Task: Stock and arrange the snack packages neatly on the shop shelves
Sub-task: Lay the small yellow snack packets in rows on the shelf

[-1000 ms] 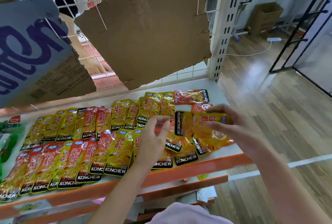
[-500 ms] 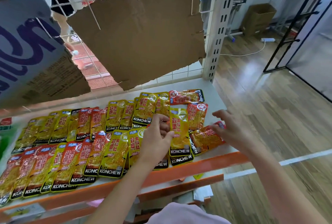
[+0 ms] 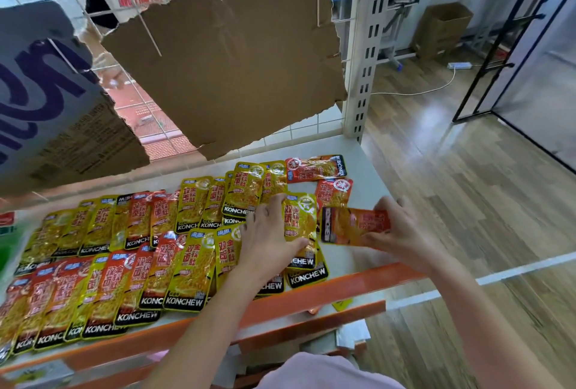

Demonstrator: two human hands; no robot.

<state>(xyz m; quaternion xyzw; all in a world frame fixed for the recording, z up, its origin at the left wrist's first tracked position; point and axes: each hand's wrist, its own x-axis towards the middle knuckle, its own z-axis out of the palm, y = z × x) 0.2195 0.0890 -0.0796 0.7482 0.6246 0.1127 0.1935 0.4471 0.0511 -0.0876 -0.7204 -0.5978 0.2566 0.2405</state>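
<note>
Yellow and red KONCHEW snack packets [image 3: 187, 270] lie in two overlapping rows across the white shelf [image 3: 367, 164]. My left hand [image 3: 268, 239] rests with spread fingers on a yellow packet [image 3: 300, 220] near the right end of the front row, thumb across its lower part. My right hand [image 3: 402, 232] grips an orange-red packet [image 3: 352, 226] that lies sideways just right of it, low over the shelf. Two more red packets [image 3: 316, 167] lie behind, one sideways at the back.
The shelf has an orange front lip [image 3: 311, 298] and a white slotted upright [image 3: 367, 45] at its right rear corner. Torn cardboard [image 3: 230, 55] hangs on the wire back grid. A green package [image 3: 6, 242] sits far left. Wooden floor [image 3: 467, 201] lies to the right.
The yellow packet held in both hands was laid down upright in the row under my left hand. My right hand let it go and took hold of the orange-red packet beside it.
</note>
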